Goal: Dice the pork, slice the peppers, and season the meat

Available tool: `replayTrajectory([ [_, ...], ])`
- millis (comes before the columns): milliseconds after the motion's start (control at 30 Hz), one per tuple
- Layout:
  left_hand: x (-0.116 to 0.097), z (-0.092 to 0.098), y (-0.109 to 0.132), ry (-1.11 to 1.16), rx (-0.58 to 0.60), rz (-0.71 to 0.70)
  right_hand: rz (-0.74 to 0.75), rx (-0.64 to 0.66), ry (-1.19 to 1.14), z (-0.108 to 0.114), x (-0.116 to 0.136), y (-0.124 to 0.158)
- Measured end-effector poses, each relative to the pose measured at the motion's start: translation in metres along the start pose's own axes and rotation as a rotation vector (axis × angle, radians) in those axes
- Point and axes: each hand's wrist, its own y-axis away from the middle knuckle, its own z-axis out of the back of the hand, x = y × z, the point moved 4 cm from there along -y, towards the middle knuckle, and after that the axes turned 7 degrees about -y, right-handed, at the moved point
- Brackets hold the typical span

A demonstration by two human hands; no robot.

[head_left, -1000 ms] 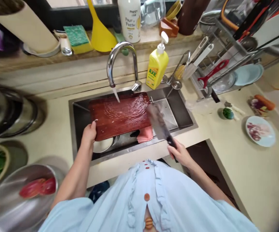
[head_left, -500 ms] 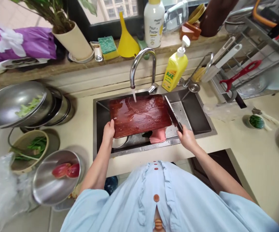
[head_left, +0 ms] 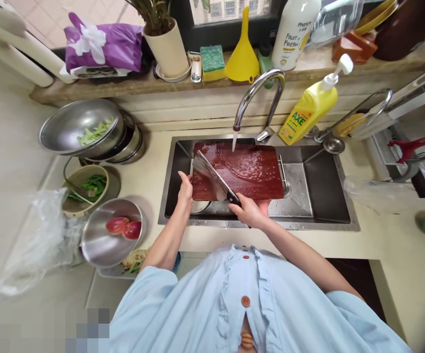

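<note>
At the kitchen sink (head_left: 319,196), your right hand (head_left: 249,212) was clenched on the handle of the cleaver (head_left: 210,176), whose blade ran far-left over the cutting board (head_left: 256,171) toward your left hand (head_left: 185,189), gripping the board's left edge. Beyond, the tap (head_left: 251,92) poured water onto its far edge.

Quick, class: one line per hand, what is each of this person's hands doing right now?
Left hand: closed, gripping the left edge of the red cutting board.
Right hand: closed around the handle of the cleaver.
</note>
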Motion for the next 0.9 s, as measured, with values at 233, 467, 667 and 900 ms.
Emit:
replayTrajectory([
  [233,0.004,-0.001,0.0,0.151,-0.027,0.091,-0.095,-0.402,0.291,0.078,-0.036,0.045],
  [467,-0.003,-0.001,0.004,0.212,0.012,0.131,-0.089,0.043,-0.121,0.015,-0.017,0.046],
  [667,-0.003,-0.003,0.006,0.303,0.008,0.131,-0.132,-0.233,-0.031,0.058,-0.033,0.039],
  [900,-0.001,-0.003,0.01,0.269,0.001,0.135,0.017,-0.037,0.043,0.016,-0.009,0.024],
])
